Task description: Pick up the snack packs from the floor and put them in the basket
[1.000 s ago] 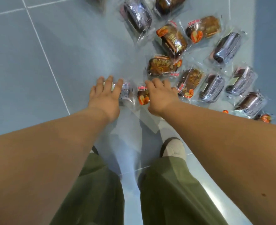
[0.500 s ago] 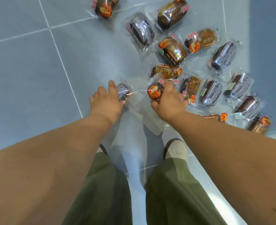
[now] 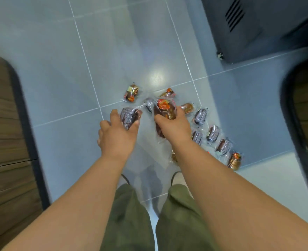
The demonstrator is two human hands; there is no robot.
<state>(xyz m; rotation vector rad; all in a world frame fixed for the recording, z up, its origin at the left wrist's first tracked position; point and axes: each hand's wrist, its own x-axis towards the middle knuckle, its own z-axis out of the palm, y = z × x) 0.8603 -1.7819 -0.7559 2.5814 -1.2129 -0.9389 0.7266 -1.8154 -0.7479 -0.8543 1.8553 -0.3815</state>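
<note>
Tiled floor (image 3: 59,73) with roughly ten snack packs (image 3: 213,133) lying beyond and to the right of the hands; no basket is in view. Left hand (image 3: 118,138) grips a purple-wrapped pack (image 3: 129,117). Right hand (image 3: 175,128) clutches an orange-labelled pack (image 3: 165,109), possibly with a second beneath it, though blur obscures this. Progress is judged early: two packs grasped, none visibly deposited.

Grey tiled floor (image 3: 113,42), dark vented cabinet (image 3: 240,29)

Bright overhead light, glare spot on floor (image 3: 156,77), motion blur esp. at sides, fisheye warp at edges
</note>
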